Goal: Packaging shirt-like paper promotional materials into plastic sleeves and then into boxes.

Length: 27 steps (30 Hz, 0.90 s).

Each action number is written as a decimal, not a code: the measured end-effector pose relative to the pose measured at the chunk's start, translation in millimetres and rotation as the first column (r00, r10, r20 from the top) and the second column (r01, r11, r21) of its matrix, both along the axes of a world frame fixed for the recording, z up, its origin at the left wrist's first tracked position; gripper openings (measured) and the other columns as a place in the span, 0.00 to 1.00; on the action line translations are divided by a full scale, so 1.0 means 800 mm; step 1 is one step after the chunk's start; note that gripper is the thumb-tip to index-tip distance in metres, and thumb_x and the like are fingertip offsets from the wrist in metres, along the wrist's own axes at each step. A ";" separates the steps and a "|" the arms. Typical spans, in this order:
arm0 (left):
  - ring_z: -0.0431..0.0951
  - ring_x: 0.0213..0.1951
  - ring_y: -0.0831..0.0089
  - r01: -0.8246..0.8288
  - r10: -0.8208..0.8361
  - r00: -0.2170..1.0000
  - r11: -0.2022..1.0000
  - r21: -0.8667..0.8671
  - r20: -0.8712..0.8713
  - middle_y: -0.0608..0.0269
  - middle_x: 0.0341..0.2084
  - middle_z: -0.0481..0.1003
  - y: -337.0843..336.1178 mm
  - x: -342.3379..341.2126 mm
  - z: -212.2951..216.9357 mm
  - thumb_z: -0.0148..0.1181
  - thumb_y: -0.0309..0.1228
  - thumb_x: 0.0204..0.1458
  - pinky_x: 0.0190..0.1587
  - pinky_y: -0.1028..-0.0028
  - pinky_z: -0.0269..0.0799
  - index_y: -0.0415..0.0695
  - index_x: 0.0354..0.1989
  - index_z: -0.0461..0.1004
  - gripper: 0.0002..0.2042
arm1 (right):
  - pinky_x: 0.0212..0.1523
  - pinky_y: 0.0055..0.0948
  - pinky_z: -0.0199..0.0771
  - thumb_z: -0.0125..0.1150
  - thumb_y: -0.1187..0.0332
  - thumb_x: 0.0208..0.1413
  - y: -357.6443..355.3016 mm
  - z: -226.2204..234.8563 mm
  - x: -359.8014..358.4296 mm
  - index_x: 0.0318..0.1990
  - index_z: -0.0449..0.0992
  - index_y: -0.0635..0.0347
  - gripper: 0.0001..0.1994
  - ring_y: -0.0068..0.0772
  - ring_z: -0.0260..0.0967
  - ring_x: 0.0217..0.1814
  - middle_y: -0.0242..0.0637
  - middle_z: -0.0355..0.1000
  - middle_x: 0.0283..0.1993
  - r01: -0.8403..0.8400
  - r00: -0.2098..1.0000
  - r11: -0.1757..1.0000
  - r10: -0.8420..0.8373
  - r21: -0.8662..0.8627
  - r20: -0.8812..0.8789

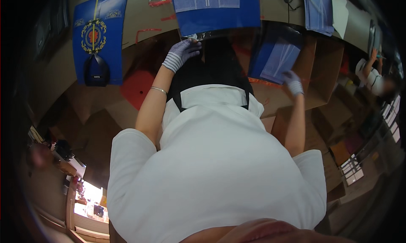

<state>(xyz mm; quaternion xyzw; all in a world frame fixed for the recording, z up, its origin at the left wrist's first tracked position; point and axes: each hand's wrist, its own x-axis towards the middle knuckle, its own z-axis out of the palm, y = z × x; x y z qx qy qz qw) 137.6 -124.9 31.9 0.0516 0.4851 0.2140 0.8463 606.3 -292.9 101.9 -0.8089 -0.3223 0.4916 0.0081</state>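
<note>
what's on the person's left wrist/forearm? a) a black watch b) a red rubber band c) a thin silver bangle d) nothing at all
c: a thin silver bangle circles the bare forearm just below the striped cuff of the glove on the left hand, which rests at the near edge of the blue packaged garment on the table.

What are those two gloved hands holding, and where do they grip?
The left hand rests on the near edge of a clear-wrapped blue packet; whether it grips cannot be told. The right hand touches another blue packet at its lower corner.
</note>
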 end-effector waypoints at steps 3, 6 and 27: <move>0.63 0.53 0.55 -0.357 0.325 0.857 0.934 0.006 0.400 0.51 0.46 0.67 0.006 0.007 -0.005 0.50 0.41 0.52 0.56 0.56 0.58 0.39 0.42 0.69 0.17 | 0.47 0.26 0.67 0.52 0.73 0.47 0.075 -0.031 -0.151 0.47 0.68 0.62 0.16 0.31 0.69 0.44 0.43 0.71 0.42 -0.229 0.923 0.954 0.276 0.193 -0.267; 0.54 0.58 0.51 -0.523 0.477 0.712 0.850 -0.065 0.516 0.46 0.53 0.60 0.032 0.026 0.015 0.37 0.48 0.55 0.60 0.52 0.48 0.35 0.49 0.63 0.26 | 0.45 0.24 0.69 0.47 0.76 0.50 0.177 -0.018 -0.252 0.45 0.68 0.64 0.14 0.30 0.70 0.44 0.41 0.71 0.41 0.033 0.709 0.938 0.222 0.346 -0.669; 0.50 0.60 0.51 -0.538 0.510 0.843 0.786 0.306 0.172 0.47 0.59 0.52 0.105 -0.006 0.027 0.20 0.55 0.54 0.59 0.52 0.50 0.39 0.58 0.50 0.34 | 0.36 0.35 0.66 0.51 0.66 0.49 0.350 0.167 -0.224 0.37 0.69 0.62 0.10 0.48 0.69 0.33 0.50 0.71 0.31 -0.013 1.000 0.439 0.014 0.898 0.008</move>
